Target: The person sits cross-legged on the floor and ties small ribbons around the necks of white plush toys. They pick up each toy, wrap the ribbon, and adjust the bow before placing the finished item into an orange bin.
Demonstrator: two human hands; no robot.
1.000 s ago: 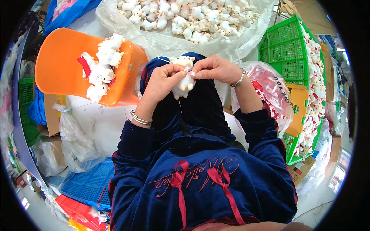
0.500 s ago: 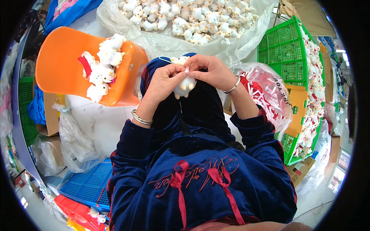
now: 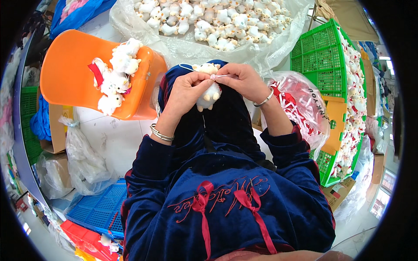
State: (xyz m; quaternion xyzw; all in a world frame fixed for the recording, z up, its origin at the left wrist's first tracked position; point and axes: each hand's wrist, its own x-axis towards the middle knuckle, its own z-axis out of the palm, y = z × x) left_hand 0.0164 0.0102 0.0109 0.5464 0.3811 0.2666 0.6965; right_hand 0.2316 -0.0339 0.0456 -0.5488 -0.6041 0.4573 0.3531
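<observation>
A small white plush toy [image 3: 209, 96] with cream feet and ears rests on my lap between my knees. My left hand [image 3: 188, 90] pinches a white cord at the toy's neck, where a small pale pink knot or loop shows. From the other side my right hand [image 3: 244, 83] grips the white cord [image 3: 223, 76], pulled out to the right between finger and thumb. Both hands are closed, fingertips close together over the toy's upper body. A piece of cord also curves above the toy's head on the left.
An orange chair [image 3: 74, 74] at left carries several finished-looking plush toys [image 3: 117, 78]. Ahead lies a large clear plastic sheet [image 3: 183, 54] heaped with white toys. To the right are a bag of red-and-white ribbons [image 3: 296, 104] and a green crate [image 3: 320, 56]; a blue crate [image 3: 98, 209] stands at lower left.
My right hand has drawn slightly to the right and turned, and the white cord now stretches between the hands. The toy's head shows more.
</observation>
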